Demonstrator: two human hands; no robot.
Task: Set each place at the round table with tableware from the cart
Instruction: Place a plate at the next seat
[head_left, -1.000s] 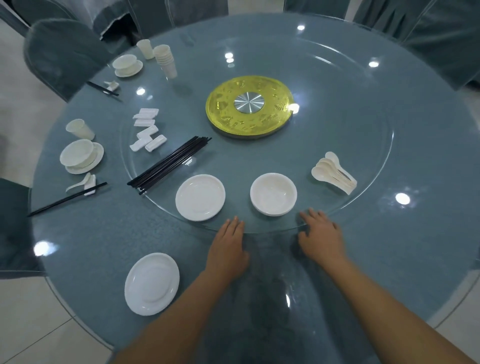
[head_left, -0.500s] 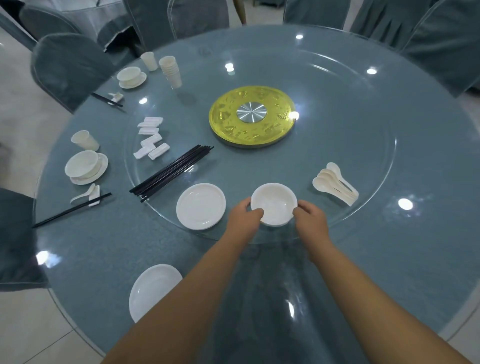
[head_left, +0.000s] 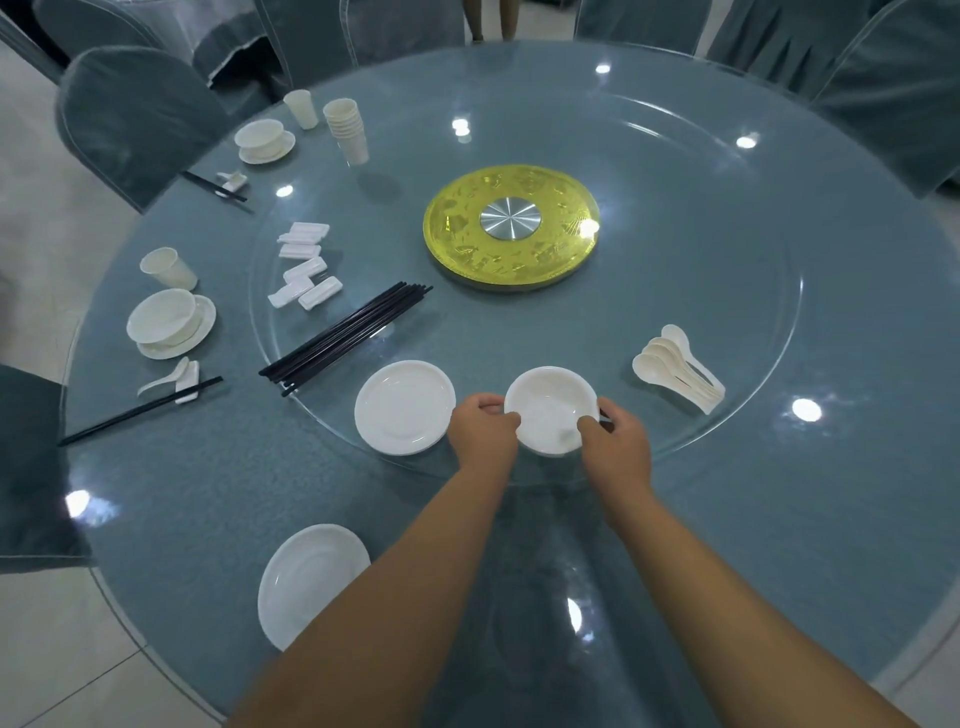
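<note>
A white bowl (head_left: 550, 415) on the glass turntable (head_left: 727, 312) is grasped at opposite rims by left hand (head_left: 480, 434) and right hand (head_left: 613, 447); no writing is legible.

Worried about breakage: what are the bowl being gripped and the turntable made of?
The bowl, gripped by the left hand and right hand, looks like glossy white ceramic, possibly melamine. The turntable seems clear glass: the tablecloth shows through and lamps reflect.

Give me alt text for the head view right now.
Both hands, left hand and right hand, grip the rim of a white bowl on the glass turntable, beside a white plate. Another plate lies on the table edge nearer the person.
</note>
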